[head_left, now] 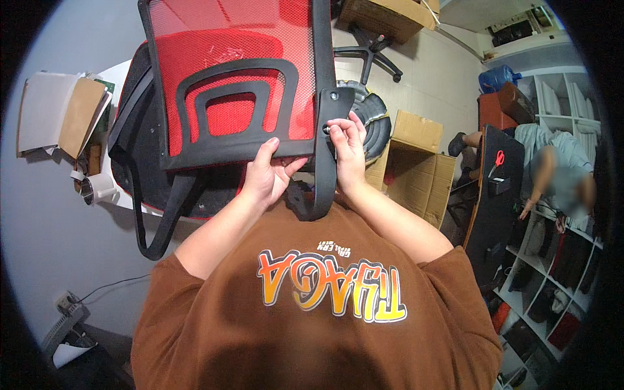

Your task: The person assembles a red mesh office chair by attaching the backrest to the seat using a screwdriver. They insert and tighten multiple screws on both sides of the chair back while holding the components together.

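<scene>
A chair backrest [302, 78] of red mesh in a black plastic frame stands in front of me. My left hand [270, 172] grips its lower edge, thumb on the near face and fingers behind. Against the frame's right side lies the flat end of a curved black armrest [327, 175]. One bolt [334, 96] shows in the armrest's upper hole. Below it, my right hand [349, 146] pinches a small bolt [326, 129] at the lower hole. Behind the backrest is the chair seat [133, 143], its underside black, with another looped armrest [156, 244] at the left.
At the left, a white mug [99, 188] and stacked papers [49, 114] sit by a white table's edge. Open cardboard boxes [416, 175] and a wheeled chair base [370, 52] stand beyond my right hand. Farther right, another person [552, 149] is beside a dark table [497, 201] with red scissors [499, 159].
</scene>
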{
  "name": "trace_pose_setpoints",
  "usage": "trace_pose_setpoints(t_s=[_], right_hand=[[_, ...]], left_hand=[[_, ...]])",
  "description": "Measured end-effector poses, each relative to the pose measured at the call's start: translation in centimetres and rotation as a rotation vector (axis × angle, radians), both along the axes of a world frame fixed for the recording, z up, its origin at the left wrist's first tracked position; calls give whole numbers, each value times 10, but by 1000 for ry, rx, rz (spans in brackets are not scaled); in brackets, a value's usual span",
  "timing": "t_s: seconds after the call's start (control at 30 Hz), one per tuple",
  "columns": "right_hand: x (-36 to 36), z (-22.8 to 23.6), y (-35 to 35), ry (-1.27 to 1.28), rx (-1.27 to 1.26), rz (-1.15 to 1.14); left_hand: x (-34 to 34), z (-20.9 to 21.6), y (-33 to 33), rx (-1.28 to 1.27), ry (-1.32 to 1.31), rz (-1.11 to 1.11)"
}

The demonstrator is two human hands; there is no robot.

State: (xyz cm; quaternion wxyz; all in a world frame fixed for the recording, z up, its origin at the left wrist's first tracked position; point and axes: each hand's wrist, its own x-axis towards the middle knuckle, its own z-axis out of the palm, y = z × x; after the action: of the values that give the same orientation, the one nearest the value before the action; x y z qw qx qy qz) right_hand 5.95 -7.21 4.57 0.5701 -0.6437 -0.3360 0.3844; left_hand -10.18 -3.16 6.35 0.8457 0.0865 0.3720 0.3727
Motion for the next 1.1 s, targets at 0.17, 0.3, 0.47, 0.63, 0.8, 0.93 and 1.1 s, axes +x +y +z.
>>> trace_pose_setpoints(t_s=[0.17, 0.3, 0.47, 0.63, 0.8, 0.93, 1.1], right_hand=[[8, 13, 2, -121, -22, 38], [22, 30, 6, -368, -151, 149], [41, 63, 15, -646, -199, 377], [42, 73, 26, -959, -17, 607], [73, 92, 23, -677, 57, 424], [105, 73, 16, -252, -151, 314], [93, 41, 2, 356, -204, 245]], left_hand=[[9, 2, -3, -39, 6, 82], [28, 22, -10, -19, -138, -73], [37, 19, 1, -217, -224, -450], [55, 43, -1, -392, -94, -358], [45, 13, -8, -325, -373, -386], [55, 27, -13, -433, -239, -285], [54, 27, -16, -418, -361, -221]])
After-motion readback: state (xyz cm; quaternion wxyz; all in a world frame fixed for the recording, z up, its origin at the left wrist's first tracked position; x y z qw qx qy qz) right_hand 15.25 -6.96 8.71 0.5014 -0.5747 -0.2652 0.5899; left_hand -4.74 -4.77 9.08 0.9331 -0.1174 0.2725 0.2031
